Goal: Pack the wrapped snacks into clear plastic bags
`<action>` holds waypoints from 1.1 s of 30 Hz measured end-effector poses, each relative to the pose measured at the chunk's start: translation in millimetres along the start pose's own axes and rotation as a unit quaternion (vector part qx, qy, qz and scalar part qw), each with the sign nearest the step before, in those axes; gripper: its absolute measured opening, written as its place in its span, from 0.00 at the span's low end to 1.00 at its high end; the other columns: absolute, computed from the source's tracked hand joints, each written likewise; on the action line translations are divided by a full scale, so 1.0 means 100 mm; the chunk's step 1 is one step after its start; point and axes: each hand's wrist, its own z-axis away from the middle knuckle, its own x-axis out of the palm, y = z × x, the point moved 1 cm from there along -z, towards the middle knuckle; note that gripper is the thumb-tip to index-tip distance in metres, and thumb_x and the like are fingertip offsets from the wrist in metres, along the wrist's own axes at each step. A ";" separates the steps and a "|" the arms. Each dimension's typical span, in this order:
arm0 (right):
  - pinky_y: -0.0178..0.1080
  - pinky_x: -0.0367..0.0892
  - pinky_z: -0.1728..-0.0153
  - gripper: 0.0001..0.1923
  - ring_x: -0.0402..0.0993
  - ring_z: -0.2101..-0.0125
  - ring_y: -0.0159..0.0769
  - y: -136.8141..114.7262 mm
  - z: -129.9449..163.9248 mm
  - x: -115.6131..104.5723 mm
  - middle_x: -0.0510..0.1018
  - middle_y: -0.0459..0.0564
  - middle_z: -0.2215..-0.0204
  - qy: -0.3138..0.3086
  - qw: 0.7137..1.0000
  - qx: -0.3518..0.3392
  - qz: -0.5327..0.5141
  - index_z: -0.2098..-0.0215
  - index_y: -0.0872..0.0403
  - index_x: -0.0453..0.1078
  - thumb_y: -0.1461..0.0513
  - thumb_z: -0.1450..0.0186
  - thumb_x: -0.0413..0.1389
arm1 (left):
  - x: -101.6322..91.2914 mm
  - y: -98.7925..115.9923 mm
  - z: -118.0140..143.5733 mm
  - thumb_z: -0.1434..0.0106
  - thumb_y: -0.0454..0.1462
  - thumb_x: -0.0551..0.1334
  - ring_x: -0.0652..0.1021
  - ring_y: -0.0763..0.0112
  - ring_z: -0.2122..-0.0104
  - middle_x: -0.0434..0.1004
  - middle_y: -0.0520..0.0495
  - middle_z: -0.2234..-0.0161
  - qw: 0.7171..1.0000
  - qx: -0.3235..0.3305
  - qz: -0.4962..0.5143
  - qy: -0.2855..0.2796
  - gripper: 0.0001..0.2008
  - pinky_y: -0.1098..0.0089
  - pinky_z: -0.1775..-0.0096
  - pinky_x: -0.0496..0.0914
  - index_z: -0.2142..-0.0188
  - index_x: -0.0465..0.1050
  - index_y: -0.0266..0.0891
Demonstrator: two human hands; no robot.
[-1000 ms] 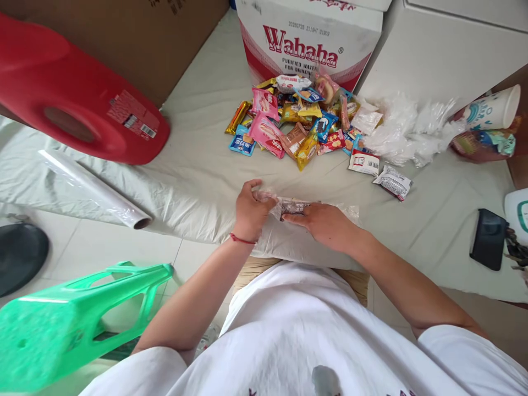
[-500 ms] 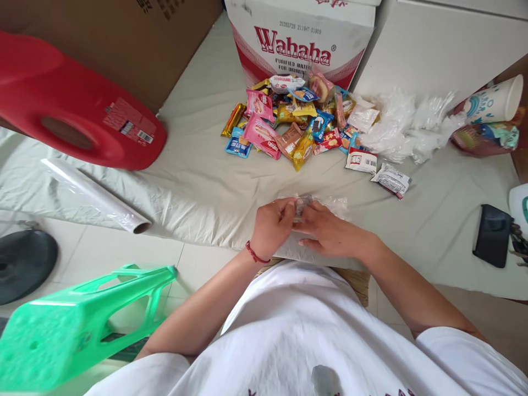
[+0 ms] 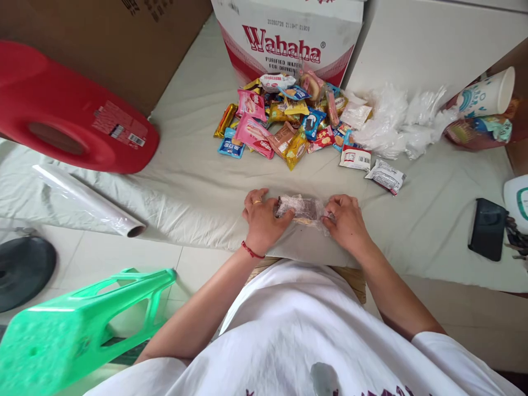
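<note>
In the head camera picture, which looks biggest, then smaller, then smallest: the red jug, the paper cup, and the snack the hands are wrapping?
1. Red jug, by far the biggest.
2 and 3. Paper cup and the wrapped snack between the left hand and right hand look about alike; the snack is nearer, so no ranking.

One camera on the person's head looks forward and down, close above the cloth-covered surface [image 3: 198,187].
</note>
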 end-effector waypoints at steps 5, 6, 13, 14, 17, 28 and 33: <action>0.39 0.64 0.66 0.05 0.69 0.70 0.40 -0.14 0.02 -0.15 0.76 0.50 0.68 -0.059 0.994 0.052 -0.072 0.61 0.51 0.71 0.61 0.33 0.54 | 0.05 0.14 0.10 0.44 0.40 0.67 0.77 0.59 0.58 0.76 0.45 0.61 0.996 0.037 0.079 -0.012 0.11 0.57 0.51 0.72 0.63 0.69 0.43; 0.39 0.64 0.67 0.05 0.69 0.71 0.38 -0.16 0.02 -0.15 0.76 0.48 0.71 -0.067 0.988 0.063 -0.122 0.62 0.51 0.70 0.59 0.33 0.54 | 0.07 0.19 0.13 0.43 0.39 0.65 0.76 0.62 0.62 0.76 0.47 0.63 0.995 0.050 0.087 -0.005 0.10 0.60 0.55 0.73 0.61 0.69 0.43; 0.43 0.75 0.58 0.19 0.78 0.62 0.41 -0.34 0.03 0.08 0.82 0.51 0.63 -0.070 0.794 0.159 -0.582 0.54 0.52 0.75 0.49 0.37 0.54 | 0.25 0.29 0.35 0.37 0.29 0.59 0.75 0.54 0.44 0.78 0.36 0.50 0.958 0.275 0.025 0.082 0.10 0.54 0.46 0.68 0.58 0.73 0.41; 0.45 0.75 0.57 0.22 0.79 0.60 0.43 -0.36 0.05 0.11 0.83 0.54 0.61 -0.078 0.766 0.168 -0.616 0.54 0.53 0.76 0.48 0.37 0.54 | 0.27 0.26 0.36 0.38 0.28 0.59 0.74 0.53 0.43 0.78 0.36 0.49 0.953 0.292 0.028 0.080 0.12 0.52 0.44 0.67 0.57 0.74 0.41; 0.46 0.76 0.54 0.25 0.79 0.55 0.45 -0.42 0.09 0.16 0.83 0.56 0.57 -0.087 0.719 0.191 -0.663 0.54 0.54 0.77 0.43 0.37 0.58 | 0.31 0.16 0.39 0.43 0.28 0.61 0.73 0.50 0.40 0.77 0.35 0.47 0.930 0.362 0.053 0.046 0.17 0.49 0.42 0.67 0.53 0.74 0.40; 0.48 0.70 0.42 0.31 0.77 0.49 0.44 0.10 0.20 0.03 0.83 0.50 0.48 0.124 0.762 0.234 -0.591 0.45 0.49 0.76 0.49 0.44 0.73 | -0.08 -0.16 0.33 0.39 0.27 0.58 0.75 0.54 0.41 0.75 0.38 0.47 0.925 0.355 0.136 0.018 0.18 0.50 0.43 0.75 0.50 0.69 0.42; 0.49 0.69 0.40 0.25 0.78 0.48 0.44 1.06 0.44 -0.64 0.82 0.50 0.48 0.317 0.792 0.227 -0.471 0.48 0.49 0.77 0.53 0.42 0.70 | -0.40 -0.80 0.17 0.38 0.31 0.62 0.80 0.49 0.46 0.79 0.42 0.54 0.951 0.287 0.001 0.118 0.10 0.47 0.46 0.76 0.57 0.73 0.43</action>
